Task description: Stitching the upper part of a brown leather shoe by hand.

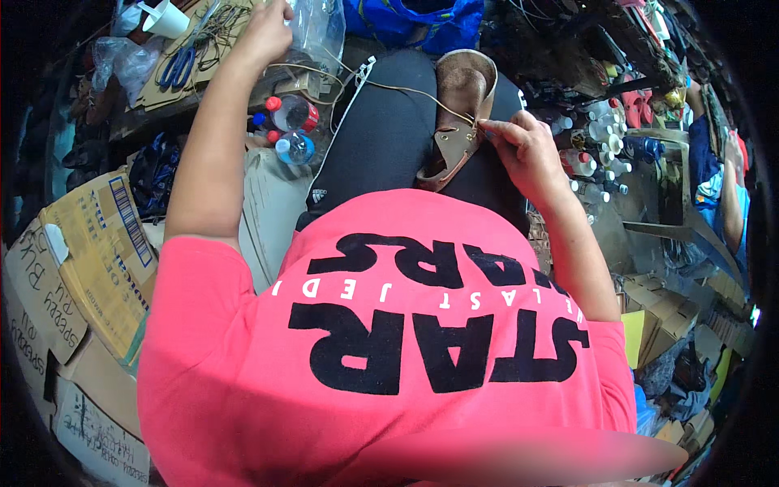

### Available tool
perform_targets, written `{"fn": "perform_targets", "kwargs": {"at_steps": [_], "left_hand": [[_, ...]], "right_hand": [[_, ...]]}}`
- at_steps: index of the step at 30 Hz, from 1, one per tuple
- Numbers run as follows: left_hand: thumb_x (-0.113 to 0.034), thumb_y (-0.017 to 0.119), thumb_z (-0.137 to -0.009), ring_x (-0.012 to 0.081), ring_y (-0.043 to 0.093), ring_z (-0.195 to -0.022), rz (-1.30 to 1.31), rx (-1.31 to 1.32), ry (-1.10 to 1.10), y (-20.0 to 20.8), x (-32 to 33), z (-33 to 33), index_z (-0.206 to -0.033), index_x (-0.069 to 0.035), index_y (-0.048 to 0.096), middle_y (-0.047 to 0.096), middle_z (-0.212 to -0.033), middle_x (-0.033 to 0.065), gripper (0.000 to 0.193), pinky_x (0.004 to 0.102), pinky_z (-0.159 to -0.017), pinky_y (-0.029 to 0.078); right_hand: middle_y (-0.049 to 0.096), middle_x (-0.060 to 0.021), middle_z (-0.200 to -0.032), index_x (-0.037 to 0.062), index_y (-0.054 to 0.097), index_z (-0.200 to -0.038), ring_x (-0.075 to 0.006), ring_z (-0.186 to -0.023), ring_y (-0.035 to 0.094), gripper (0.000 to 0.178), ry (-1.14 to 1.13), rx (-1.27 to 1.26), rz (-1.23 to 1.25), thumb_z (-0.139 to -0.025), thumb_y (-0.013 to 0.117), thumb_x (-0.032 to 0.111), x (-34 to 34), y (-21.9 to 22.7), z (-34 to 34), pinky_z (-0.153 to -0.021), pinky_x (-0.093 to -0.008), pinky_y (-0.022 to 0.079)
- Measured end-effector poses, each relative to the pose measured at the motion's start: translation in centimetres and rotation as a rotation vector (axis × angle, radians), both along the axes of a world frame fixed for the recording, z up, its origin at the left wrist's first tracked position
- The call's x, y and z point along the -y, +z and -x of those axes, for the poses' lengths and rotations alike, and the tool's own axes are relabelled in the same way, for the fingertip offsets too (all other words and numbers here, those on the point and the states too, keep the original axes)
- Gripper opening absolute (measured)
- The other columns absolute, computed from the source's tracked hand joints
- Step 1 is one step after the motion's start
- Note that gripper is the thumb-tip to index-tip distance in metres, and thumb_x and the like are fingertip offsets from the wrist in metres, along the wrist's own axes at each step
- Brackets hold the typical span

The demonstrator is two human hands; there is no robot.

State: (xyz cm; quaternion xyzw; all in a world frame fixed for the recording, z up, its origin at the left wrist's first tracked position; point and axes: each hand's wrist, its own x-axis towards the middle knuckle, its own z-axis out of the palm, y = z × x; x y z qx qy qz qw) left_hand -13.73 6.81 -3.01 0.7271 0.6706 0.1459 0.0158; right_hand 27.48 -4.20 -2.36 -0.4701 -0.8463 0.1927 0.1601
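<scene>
- Hot-pink tee (260,357), short sleeves (195,284)
- Big black block lettering (389,349) over the front, I see; smaller white lettering (350,288) between
- Dark trousers (381,138), small white mark (317,196), left leg

- The left hand (272,31) is raised at the far left, fingers curled, its grip unclear.
- The right hand (529,150) has its fingertips at the eyelet edge of a brown shoe upper (464,88).
- The shoe upper rests on dark-trousered thighs (381,122); a tan lace (403,89) runs leftward from it.
- Blue-handled scissors (180,68) lie far left, near a white cup (168,19).
- Printed cardboard (89,268) lies near left.
</scene>
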Motion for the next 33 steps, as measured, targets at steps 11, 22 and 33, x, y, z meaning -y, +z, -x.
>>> {"fn": "perform_targets", "kwargs": {"at_steps": [11,22,33], "left_hand": [[-0.009,0.067,-0.075,0.0245,0.056,-0.078,-0.042,0.245,-0.465,-0.2,10.3,-15.3,-0.088,-0.015,0.070,0.055,-0.078,0.0035,0.015,0.0361,-0.071,0.043],[-0.019,0.069,-0.072,0.0180,0.052,-0.087,0.069,0.379,-0.540,-2.5,7.7,-17.7,-0.082,-0.030,0.073,0.057,-0.075,-0.0049,0.015,0.0381,-0.084,0.030],[-0.020,0.069,-0.073,0.0177,0.052,-0.088,0.084,0.335,-0.538,-2.6,7.6,-17.6,-0.083,-0.031,0.073,0.056,-0.075,-0.0052,0.016,0.0383,-0.084,0.030]], "right_hand": [[0.054,-0.0040,-0.078,0.0219,0.068,-0.107,-0.0227,-0.080,0.055,0.030,-0.075,0.120,0.029,-0.080,0.060,0.010,0.6,0.0,-0.3,-0.080,-0.0391,0.039],[0.054,-0.0035,-0.078,0.0220,0.072,-0.101,-0.0199,-0.082,0.050,0.038,0.063,-0.153,0.269,-0.074,0.062,-0.002,-3.5,-1.7,-2.5,-0.078,-0.0309,0.043],[0.051,-0.0029,-0.079,0.0202,0.072,-0.102,-0.0190,-0.083,0.048,0.039,0.065,-0.195,0.379,-0.074,0.061,-0.005,-3.6,-1.0,-2.2,-0.080,-0.0278,0.042]]}}
